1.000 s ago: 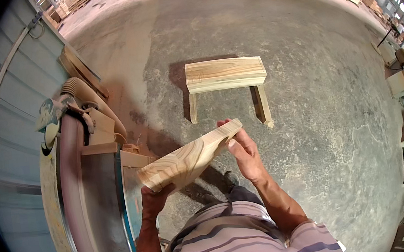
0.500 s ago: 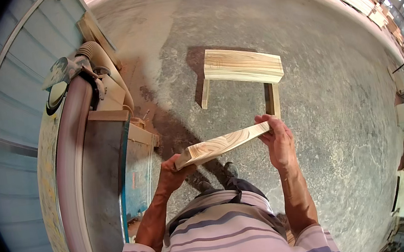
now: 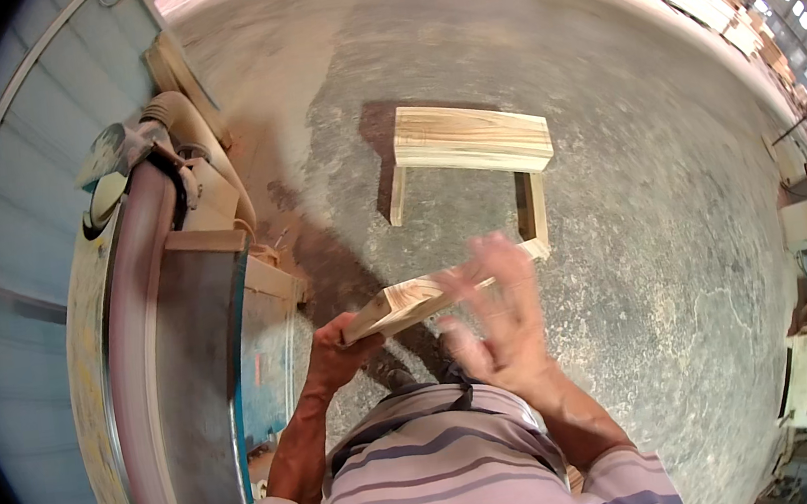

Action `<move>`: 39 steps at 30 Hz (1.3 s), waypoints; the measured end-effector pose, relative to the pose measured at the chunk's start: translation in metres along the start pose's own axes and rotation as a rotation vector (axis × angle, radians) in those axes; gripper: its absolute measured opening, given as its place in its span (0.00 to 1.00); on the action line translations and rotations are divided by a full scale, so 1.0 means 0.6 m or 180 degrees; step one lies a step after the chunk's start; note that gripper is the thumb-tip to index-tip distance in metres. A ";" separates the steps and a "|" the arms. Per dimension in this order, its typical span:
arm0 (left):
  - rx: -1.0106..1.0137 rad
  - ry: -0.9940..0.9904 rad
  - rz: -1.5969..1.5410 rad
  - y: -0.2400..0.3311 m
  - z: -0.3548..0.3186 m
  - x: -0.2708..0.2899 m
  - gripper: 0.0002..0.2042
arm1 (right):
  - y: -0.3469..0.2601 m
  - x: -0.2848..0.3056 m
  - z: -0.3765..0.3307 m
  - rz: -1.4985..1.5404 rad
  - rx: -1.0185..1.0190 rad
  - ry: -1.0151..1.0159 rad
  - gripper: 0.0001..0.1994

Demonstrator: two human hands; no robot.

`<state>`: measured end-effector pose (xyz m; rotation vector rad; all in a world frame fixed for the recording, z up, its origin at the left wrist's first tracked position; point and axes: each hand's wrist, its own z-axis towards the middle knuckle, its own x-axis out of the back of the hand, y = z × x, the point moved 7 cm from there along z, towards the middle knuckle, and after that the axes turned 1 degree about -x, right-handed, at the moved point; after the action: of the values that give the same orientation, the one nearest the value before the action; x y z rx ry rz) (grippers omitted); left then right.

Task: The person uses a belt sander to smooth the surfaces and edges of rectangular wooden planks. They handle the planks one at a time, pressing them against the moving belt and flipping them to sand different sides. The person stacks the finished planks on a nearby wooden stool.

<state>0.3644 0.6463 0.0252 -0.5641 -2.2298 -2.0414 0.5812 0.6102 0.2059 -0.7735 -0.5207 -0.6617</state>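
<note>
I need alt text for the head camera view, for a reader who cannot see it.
A person's left hand grips one end of a pale flat wooden board; the blurred right hand is open beside it. A low wooden stool stands on the concrete floor ahead.

The board (image 3: 410, 302) is pale raw wood, its striped grain plain on the cut end, matt. The stool (image 3: 470, 138) at upper centre is the same unfinished wood, with streaky grain on top. The floor (image 3: 645, 252) is rough grey concrete, dusty. At left the sander (image 3: 144, 314) has dull metal plates and a worn matt belt. The shirt (image 3: 442, 479) is striped cloth
</note>
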 end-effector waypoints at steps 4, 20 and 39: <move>0.0091 0.0016 0.0109 -0.001 -0.005 0.011 0.11 | 0.006 -0.026 -0.006 -0.0274 -0.0115 -0.0064 0.22; 0.0319 0.0076 0.0313 0.021 -0.017 0.042 0.18 | 0.224 -0.076 -0.143 0.2751 -0.2404 0.0410 0.24; -0.0035 0.0381 -0.0763 -0.026 -0.006 0.015 0.28 | 0.128 -0.070 -0.001 0.3652 -0.2041 0.0266 0.22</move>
<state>0.3504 0.6437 0.0134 -0.1754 -2.3137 -2.1306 0.6068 0.6654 0.1431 -1.4502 0.2776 0.2486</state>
